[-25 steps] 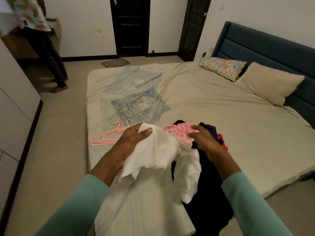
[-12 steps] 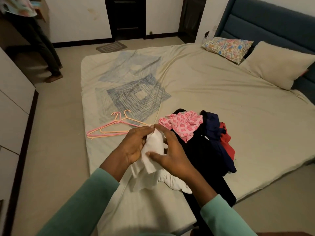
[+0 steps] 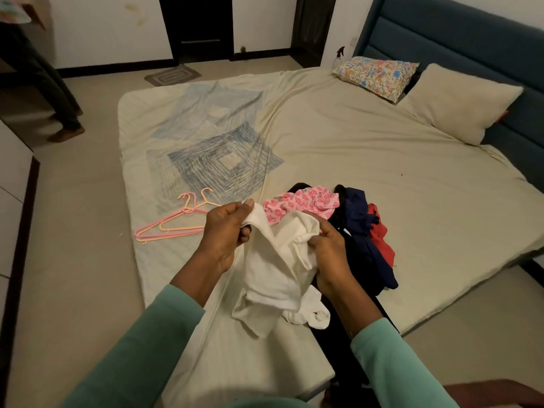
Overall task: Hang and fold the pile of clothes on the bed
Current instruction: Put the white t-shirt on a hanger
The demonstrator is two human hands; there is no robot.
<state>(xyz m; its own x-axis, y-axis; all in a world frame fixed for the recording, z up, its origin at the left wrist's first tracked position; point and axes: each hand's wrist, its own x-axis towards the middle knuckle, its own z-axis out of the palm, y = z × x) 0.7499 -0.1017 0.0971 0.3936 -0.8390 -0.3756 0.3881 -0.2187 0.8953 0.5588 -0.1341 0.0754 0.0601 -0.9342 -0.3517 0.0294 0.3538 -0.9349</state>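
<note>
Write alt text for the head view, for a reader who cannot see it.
The left hand and right hand grip a white garment over the bed. A pile of clothes lies to its right, and hangers lie to its left. Two pillows rest by the headboard.

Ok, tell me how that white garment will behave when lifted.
Probably floppy: the white garment sags in folds between the left hand and right hand. Likely light, since finger grips alone hold it. Its loose lower end may drag on the bed.
</note>
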